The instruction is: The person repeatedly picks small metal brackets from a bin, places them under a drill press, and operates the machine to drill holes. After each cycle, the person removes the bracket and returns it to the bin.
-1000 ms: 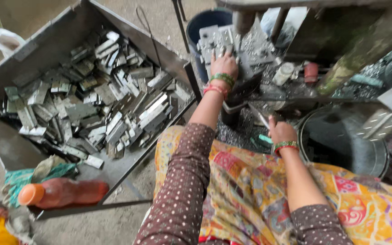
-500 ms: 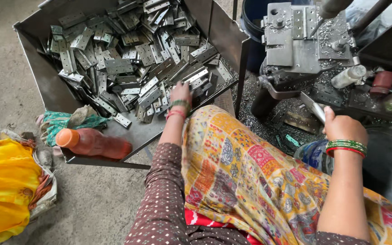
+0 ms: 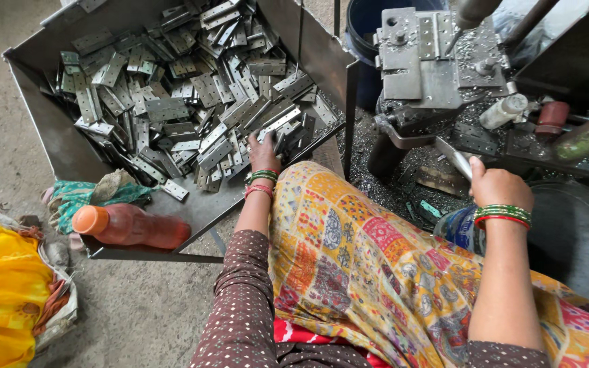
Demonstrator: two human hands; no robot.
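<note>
Metal plates point(image 3: 192, 102), punched with rows of holes, fill the sheet-metal bin point(image 3: 42, 116) where my left hand point(image 3: 264, 151) now rests, fingers curled down into the near corner of the heap. I cannot tell whether those fingers have closed on a plate or only press on the pile; my knuckles hide the tips. A second ago this hand was up at the grey press block point(image 3: 420, 58), well away from the bin; half a second ago it had reached the pile's edge, and now it sits a little deeper among the plates. From that I judge the hand has swung across for a fresh piece, with the pick itself not yet shown.

My right hand point(image 3: 495, 185) is closed around the flat metal lever point(image 3: 455, 158) that sticks out just beyond my knuckles, below the press. It holds the same lever as in both earlier views, so that side has not changed.

Past the right hand's far side lie a small white bottle point(image 3: 502, 111) and a dark red can point(image 3: 552, 117) among loose metal chips. Near the same wrist curves a round dark basin point(image 3: 577, 235). Behind my left forearm, on the bin's low front lip, lies an orange-capped bottle point(image 3: 127, 226) of reddish liquid beside a green cloth point(image 3: 80, 194); a yellow bag point(image 3: 1, 293) slumps on the concrete floor point(image 3: 138, 313) further back. A patterned cloth point(image 3: 369, 272) covers my lap between both arms.
</note>
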